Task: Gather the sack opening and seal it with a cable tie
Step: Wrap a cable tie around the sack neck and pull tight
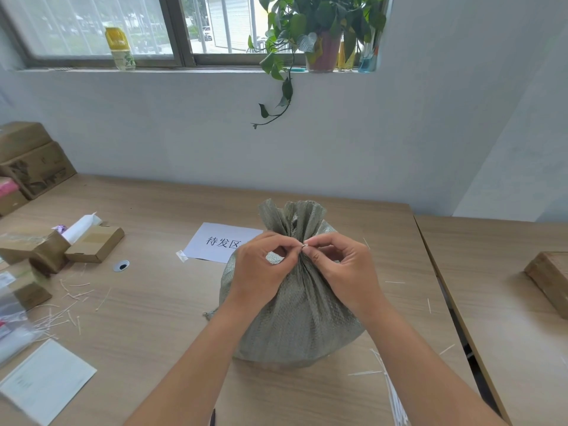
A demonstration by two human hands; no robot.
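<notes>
A full grey-green woven sack [302, 321] stands upright in the middle of the wooden table [159, 305]. Its opening is bunched into a pleated neck [292, 219] that fans out above my hands. My left hand [261, 267] and my right hand [344, 265] meet at the neck, thumbs and forefingers pinched together. Between the fingertips shows the small pale head of a cable tie [304, 245]. The rest of the tie around the neck is hidden by my fingers.
A white sheet with printed characters [221, 241] lies behind the sack. Loose cable ties [61, 315] are scattered at left, more ties [390, 385] at lower right. Cardboard boxes [92, 242] and plastic bags sit at left; a wooden block [550, 281] rests on the neighbouring table.
</notes>
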